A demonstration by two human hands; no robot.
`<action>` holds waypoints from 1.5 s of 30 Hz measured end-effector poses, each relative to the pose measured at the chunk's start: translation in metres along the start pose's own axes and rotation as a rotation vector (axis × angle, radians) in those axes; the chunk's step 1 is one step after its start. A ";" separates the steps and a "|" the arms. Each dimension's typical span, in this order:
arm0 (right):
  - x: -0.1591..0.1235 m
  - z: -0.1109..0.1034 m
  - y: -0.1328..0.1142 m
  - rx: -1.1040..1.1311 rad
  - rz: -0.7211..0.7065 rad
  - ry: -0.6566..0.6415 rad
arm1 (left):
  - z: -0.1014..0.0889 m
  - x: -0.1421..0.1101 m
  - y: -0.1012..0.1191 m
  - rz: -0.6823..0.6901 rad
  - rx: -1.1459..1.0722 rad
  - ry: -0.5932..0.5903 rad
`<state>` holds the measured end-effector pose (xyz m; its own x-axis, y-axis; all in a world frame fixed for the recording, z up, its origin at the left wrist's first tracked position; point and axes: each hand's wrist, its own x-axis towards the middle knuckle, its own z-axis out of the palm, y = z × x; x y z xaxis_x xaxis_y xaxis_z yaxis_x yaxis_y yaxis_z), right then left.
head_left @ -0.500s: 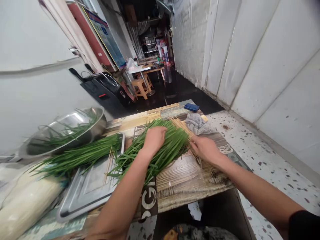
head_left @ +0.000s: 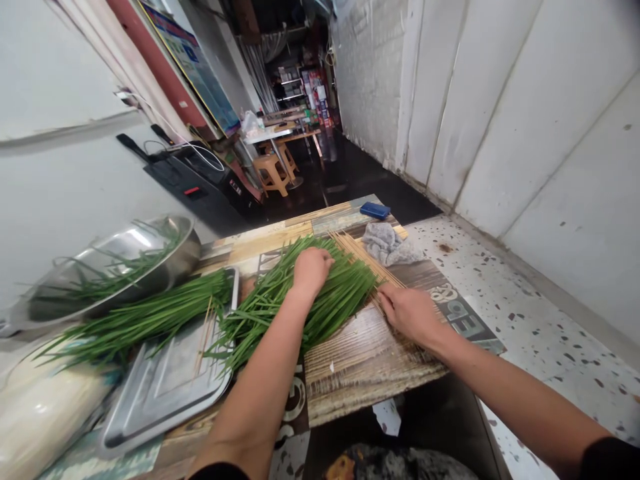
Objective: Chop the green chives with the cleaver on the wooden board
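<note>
A loose pile of green garlic chives (head_left: pixel 345 293) lies on the wood-patterned table. My left hand (head_left: pixel 311 270) rests on top of the pile, fingers curled into the leaves and their tips partly hidden. Along the right side of the pile runs a bundle of thin bamboo skewers (head_left: pixel 364 255). My right hand (head_left: pixel 413 313) is closed at the near part of this bundle, thumb and forefinger pinched on skewers; how many is hidden. To the left, a metal tray (head_left: pixel 173 390) carries a neater row of chives (head_left: pixel 165 313) and a few skewers (head_left: pixel 204 333).
A steel bowl (head_left: pixel 183 257) with more chives stands at the left, behind a filled plastic bag (head_left: pixel 45 413). A grey cloth (head_left: pixel 387 243) and a blue box (head_left: pixel 375 211) lie at the table's far right. Stools (head_left: pixel 270 175) stand farther back.
The view has shifted slightly, moving the scene a little leftward. My left hand stays curled on the chives. My right hand remains at the skewers, having moved slightly toward their near ends.
</note>
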<state>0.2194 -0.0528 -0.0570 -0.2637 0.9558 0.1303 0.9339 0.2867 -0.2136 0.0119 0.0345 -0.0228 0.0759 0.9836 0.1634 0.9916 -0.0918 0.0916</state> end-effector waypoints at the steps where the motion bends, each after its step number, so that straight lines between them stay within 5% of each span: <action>1: 0.000 0.000 0.000 -0.005 0.001 -0.002 | -0.001 0.001 -0.001 0.004 0.008 -0.008; 15: 0.001 0.007 0.002 -0.008 -0.016 0.036 | -0.002 0.002 0.000 0.039 0.100 -0.053; 22: 0.001 0.007 0.002 -0.013 -0.017 0.042 | -0.002 0.007 -0.002 -0.119 -0.062 -0.090; 35: 0.034 -0.022 -0.006 -0.014 -0.120 0.101 | -0.005 0.010 -0.022 -0.160 -0.436 0.082; 45: 0.049 -0.005 -0.002 0.104 -0.146 0.115 | 0.010 0.015 -0.022 -0.176 -0.574 0.184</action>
<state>0.2056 -0.0069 -0.0456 -0.3592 0.8916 0.2757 0.8563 0.4323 -0.2826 -0.0081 0.0527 -0.0324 -0.1535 0.9533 0.2599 0.7693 -0.0498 0.6369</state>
